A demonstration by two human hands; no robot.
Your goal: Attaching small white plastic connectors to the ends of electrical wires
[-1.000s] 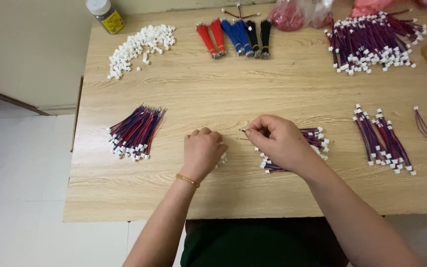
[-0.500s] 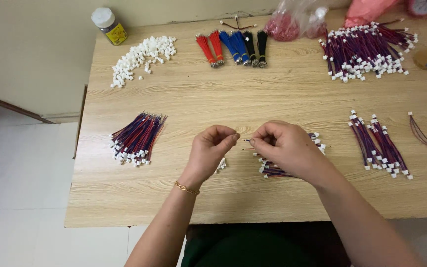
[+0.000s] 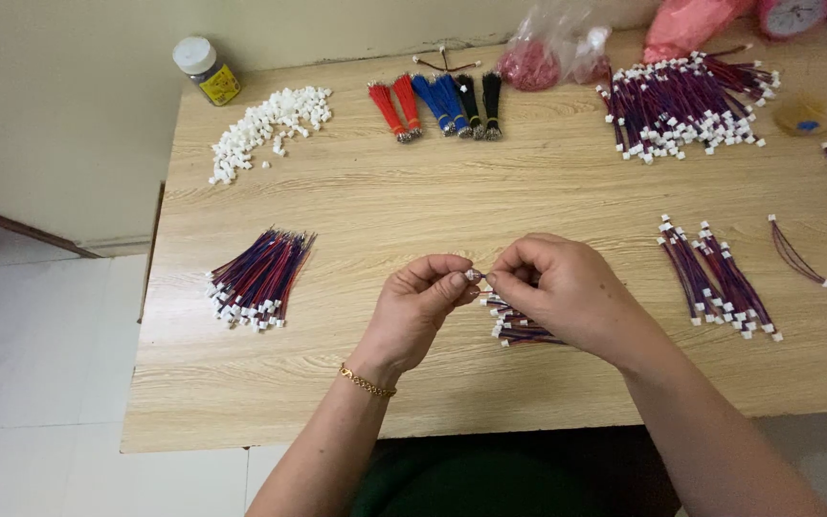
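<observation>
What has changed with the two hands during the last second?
The left hand rose off the table and met the right hand; both fingertips now pinch a small white connector between them. The wire bundles and the heap of white connectors stayed where they were.

Colours here: light tan wood-grain tabletop (image 3: 356,211), with a scattered heap of small white plastic connector housings (image 3: 265,129). The flat bundle of thin wires (image 3: 262,278) is dark red and blue striped, tipped white. Up top there's a row of short wire tufts (image 3: 437,103): 2 red, 2 blue, 2 black. The small round jar (image 3: 205,71) has a white lid and a yellow label. The thin chain bracelet (image 3: 368,382) is gold. The crumpled plastic bag (image 3: 696,27) is pink.
</observation>
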